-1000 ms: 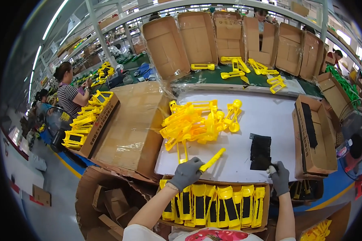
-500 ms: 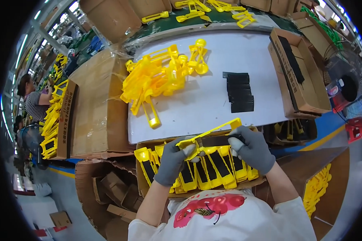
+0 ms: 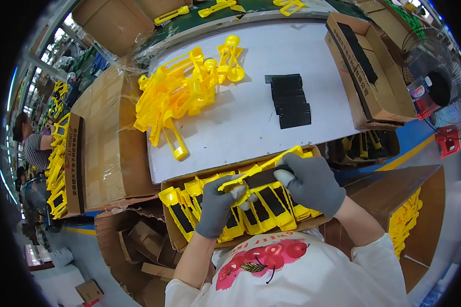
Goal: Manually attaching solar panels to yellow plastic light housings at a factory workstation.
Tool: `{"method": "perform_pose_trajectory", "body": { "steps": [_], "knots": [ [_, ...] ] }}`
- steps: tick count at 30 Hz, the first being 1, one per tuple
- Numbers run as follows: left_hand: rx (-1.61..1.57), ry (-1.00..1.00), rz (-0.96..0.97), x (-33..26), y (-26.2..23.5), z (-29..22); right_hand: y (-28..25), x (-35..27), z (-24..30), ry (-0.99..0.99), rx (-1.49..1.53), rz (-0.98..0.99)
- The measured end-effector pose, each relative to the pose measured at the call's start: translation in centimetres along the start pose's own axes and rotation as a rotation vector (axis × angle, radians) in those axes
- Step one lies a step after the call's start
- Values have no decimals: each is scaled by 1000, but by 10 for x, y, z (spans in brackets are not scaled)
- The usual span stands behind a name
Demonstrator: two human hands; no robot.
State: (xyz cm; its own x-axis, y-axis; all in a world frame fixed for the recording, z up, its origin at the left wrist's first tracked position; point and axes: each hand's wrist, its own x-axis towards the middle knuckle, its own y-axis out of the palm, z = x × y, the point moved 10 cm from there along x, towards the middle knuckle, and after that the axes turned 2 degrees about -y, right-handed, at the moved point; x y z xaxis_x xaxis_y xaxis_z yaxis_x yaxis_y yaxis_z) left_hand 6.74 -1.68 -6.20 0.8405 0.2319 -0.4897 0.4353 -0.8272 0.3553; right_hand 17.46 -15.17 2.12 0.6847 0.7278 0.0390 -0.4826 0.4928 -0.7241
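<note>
White counter (image 3: pixel 230 138) carries a yellow pile (image 3: pixel 182 92). Frame (image 3: pixel 264 166), long axis rising rightward, lies between left hand (image 3: pixel 213 207), closed round its left end, and right hand (image 3: pixel 315 185), curled near its right end, thumb at black strip (image 3: pixel 259 178).

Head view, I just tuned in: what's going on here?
A person in gray gloves holds a yellow frame in both hands, with a black strip lying along it. The left hand grips one end, the right hand the other. Below is a carton of similar frames with black strips. On the white tabletop, a yellow pile sits left of stacked black strips.
</note>
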Motion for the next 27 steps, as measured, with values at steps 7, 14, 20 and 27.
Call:
{"method": "perform_pose_trajectory", "body": {
  "steps": [7,14,20,27],
  "knots": [
    [176,66,-82,-6,-1,-22,-26,-20,-7,9,-159,-375],
    [339,-136,78,-20,-5,15,44,-63,-40,115,109,-7],
    [489,-242,15,-26,-9,18,76,-92,-45,202,111,122],
    [1419,299,64,6,-6,-37,79,-84,-29,29,121,268]
  ]
}}
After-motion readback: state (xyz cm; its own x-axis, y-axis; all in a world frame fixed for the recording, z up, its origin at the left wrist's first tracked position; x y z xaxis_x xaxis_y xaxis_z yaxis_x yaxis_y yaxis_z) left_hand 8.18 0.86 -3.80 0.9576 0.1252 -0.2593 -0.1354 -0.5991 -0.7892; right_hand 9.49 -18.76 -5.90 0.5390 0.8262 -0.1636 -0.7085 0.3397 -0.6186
